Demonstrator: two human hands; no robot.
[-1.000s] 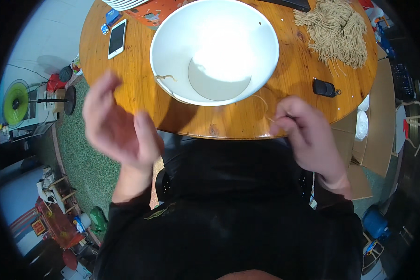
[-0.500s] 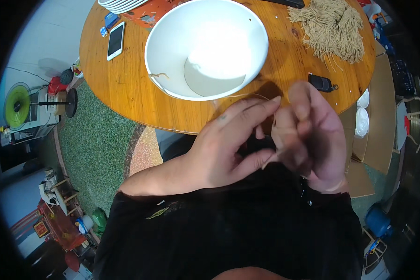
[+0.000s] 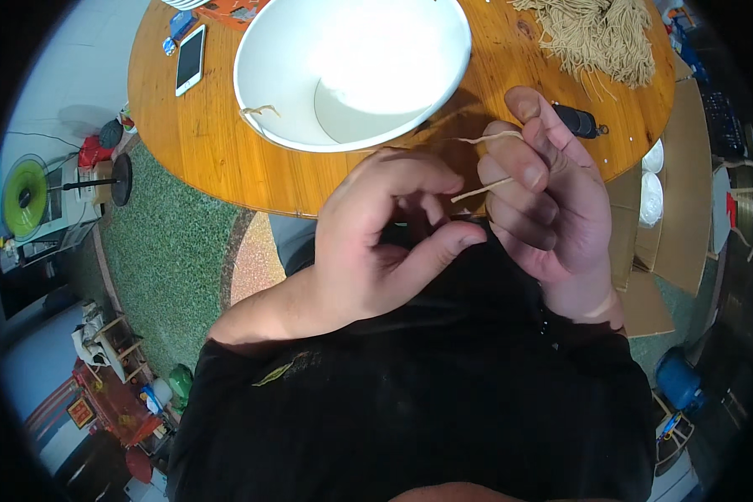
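In front of my chest, my right hand pinches a short beige string. One end sticks out toward my left hand, and another strand shows above the index finger. My left hand is just left of the string, thumb and fingers apart, with nothing visible in it. Beyond both hands stands a deep white tub, a knotted bit of beige string hanging at its left rim. At the far right of the table lies a bundle of beige strings.
The round wooden table also carries a white phone, a small blue packet and a black key fob. Open cardboard stands to the right. A green fan is at the left.
My hands have drawn apart; the left has moved left and opened. The string now shows in my right hand. The tub and table sit slightly higher and further left in view.
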